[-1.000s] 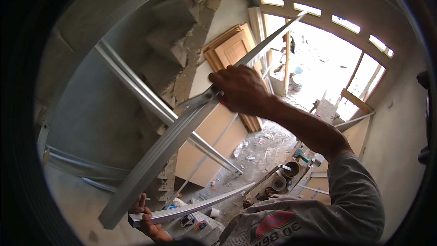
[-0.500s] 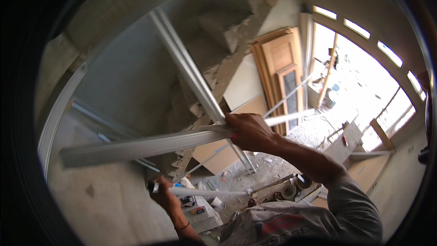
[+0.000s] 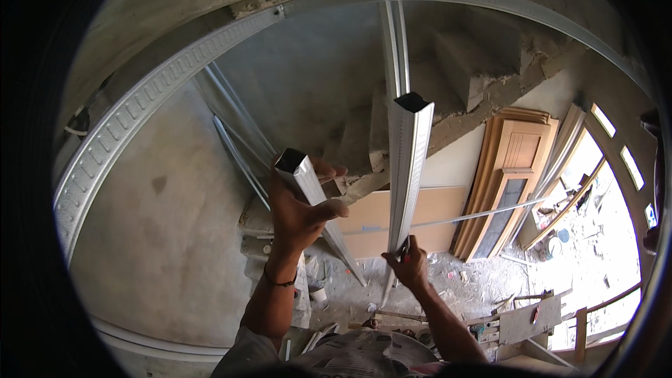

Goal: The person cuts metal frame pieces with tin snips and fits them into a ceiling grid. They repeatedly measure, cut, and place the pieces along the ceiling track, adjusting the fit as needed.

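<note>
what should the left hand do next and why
Probably close the left hand around the shorter metal profile: the hand looks spread rather than clasped there, while the right hand is occupied, gripping the taller metal profile low down.

Left hand (image 3: 294, 210) raised and spread, right hand (image 3: 411, 267) lower and curled tight.
The left forearm (image 3: 273, 304) climbs steeply from the lower edge, its wrist (image 3: 285, 266) nearly in line with it; the palm side turns rightward, the thumb (image 3: 327, 211) juts out to the right, and the fingers (image 3: 329, 169) reach the same way above it, a wide gap between. The right forearm (image 3: 448, 322) slants up and leftward to a hand bent inward in a grip, thumb (image 3: 393, 259) pointing left, some fingertips hidden. The two hands stand well apart, with the person's torso (image 3: 364, 353) showing between the arms at the bottom.
</note>
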The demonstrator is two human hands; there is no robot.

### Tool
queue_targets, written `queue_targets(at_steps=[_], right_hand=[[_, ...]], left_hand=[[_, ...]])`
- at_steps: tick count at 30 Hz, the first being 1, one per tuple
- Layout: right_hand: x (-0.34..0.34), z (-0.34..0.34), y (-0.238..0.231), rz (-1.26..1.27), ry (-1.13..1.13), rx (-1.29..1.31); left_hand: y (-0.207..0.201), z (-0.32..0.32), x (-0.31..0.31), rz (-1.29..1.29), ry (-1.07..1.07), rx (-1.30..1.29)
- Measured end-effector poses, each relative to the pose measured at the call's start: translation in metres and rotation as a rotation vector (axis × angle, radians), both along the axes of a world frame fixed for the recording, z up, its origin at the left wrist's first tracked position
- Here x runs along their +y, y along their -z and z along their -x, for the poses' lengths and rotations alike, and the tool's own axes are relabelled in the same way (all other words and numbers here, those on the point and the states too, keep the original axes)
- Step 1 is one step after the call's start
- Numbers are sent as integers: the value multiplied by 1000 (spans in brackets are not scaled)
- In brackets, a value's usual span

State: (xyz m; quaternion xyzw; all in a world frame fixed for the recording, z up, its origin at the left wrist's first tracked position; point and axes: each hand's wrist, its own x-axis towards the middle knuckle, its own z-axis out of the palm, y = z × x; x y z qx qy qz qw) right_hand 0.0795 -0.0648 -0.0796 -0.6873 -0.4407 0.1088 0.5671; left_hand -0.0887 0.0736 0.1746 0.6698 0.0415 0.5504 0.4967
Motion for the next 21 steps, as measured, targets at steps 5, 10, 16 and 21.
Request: queue_targets(at_steps=[5,10,16,21], right_hand=[[14,39,4,-7,-53,59],[24,63,-2,-96,-107,-5],[24,69,-11,-79,-147,-25],[22,62,-27,-50,-190,-43]], left_hand=[[-19,-9,-2,-5,54,3],[-25,-17,1,-32,-3,48],[-38,-20,11,-33,-123,113],[-51,-15,13,-164,-122,114]])
